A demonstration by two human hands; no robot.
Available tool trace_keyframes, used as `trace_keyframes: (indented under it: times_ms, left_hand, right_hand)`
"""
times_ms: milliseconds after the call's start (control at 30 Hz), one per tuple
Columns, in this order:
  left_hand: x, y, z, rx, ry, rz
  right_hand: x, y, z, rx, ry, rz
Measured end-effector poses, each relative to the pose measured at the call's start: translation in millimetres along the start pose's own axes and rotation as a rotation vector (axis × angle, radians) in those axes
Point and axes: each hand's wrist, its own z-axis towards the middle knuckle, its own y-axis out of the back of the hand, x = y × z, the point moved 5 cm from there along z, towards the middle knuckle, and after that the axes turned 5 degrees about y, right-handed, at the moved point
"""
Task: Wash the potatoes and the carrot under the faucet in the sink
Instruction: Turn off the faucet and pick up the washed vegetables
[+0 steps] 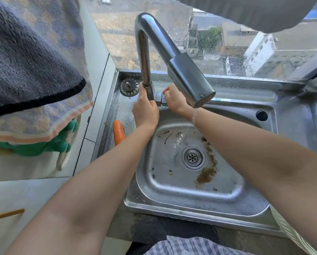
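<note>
A tall steel faucet [150, 39] rises behind the steel sink [172, 205] and bends toward me. My left hand [144, 109] is wrapped around the base of the faucet's upright pipe. My right hand [174, 100] is closed on the faucet handle [160, 99] just to its right. An orange carrot [118, 132] lies on the drainboard left of the basin, partly behind my left forearm. The basin holds brown dirt and small scraps around the drain [193, 157]. No potatoes are in sight. I cannot make out a stream from the spout.
A sink strainer plug [129, 86] rests on the back left corner of the drainboard. Towels [31, 70] and a green glove [43, 146] hang at the left. A window [218, 43] stands right behind the sink. A round hole [261, 115] sits in the rim at right.
</note>
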Motion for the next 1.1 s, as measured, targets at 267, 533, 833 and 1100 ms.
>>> trace_keyframes:
  times_ms: [267, 533, 833, 1100]
  left_hand:
    - [1.1, -0.8, 1.2, 0.044, 0.03, -0.044]
    - [0.5, -3.9, 0.0, 0.135, 0.043, -0.075]
    - [12.2, 3.2, -5.8, 0.235, 0.079, -0.013]
    - [84.4, 52.7, -77.3, -0.109, 0.043, 0.112]
  right_hand:
    - [11.3, -1.1, -4.5, -0.015, 0.088, -0.245]
    - [10.3, 1.4, -17.4, -0.009, 0.089, -0.26]
    - [12.3, -4.0, -40.3, 0.071, 0.114, -0.288]
    - [-11.1, -60.5, -74.8, 0.249, -0.155, -0.168]
